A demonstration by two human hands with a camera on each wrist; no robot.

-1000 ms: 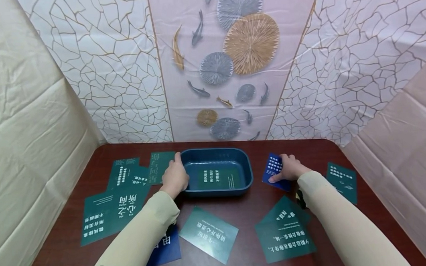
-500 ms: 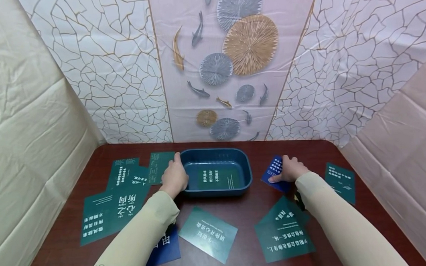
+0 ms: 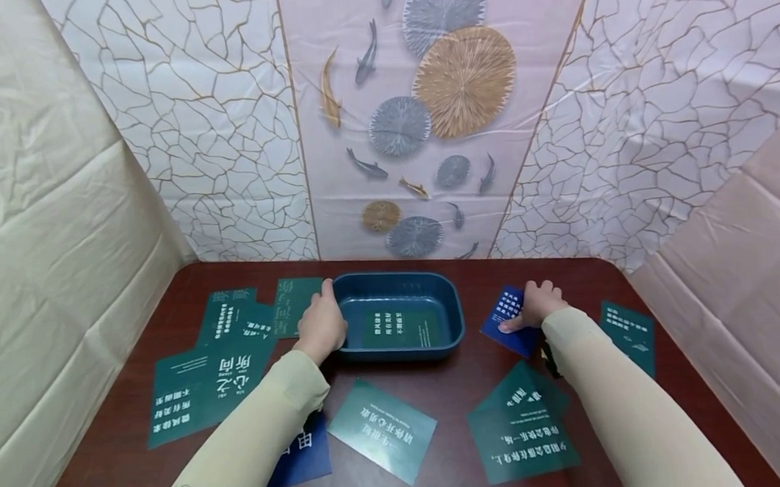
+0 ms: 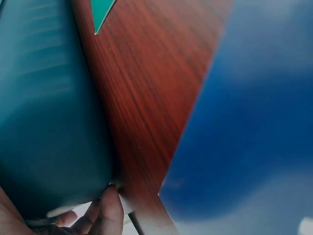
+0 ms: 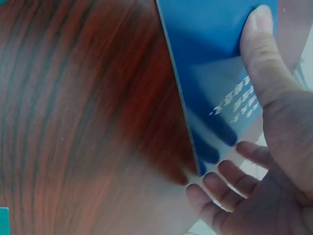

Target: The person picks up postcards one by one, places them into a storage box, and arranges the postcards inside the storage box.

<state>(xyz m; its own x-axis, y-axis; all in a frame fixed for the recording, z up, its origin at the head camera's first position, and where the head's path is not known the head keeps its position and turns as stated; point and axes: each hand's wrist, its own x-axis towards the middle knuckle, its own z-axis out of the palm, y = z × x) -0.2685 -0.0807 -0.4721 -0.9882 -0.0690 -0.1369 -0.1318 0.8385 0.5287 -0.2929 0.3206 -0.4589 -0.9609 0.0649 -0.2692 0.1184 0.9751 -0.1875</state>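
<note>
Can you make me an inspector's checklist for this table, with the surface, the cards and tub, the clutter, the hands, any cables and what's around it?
Surface: reddish-brown table with wood grain.
Job's things: blue tub with one green card lying inside; small blue card on its right.
Clutter: more green cards spread about, some overlapping.
Hands: left hand grips the tub's left end; right hand has its thumb on the small blue card.
Cables: nothing seen.
Surroundings: fish-patterned cloth behind, pale cloths at the sides.

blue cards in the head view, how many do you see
2. One blue card is touched by the right hand; the other blue card is at the near side, partly hidden by the left sleeve. More could be hidden under the green cards.
</note>
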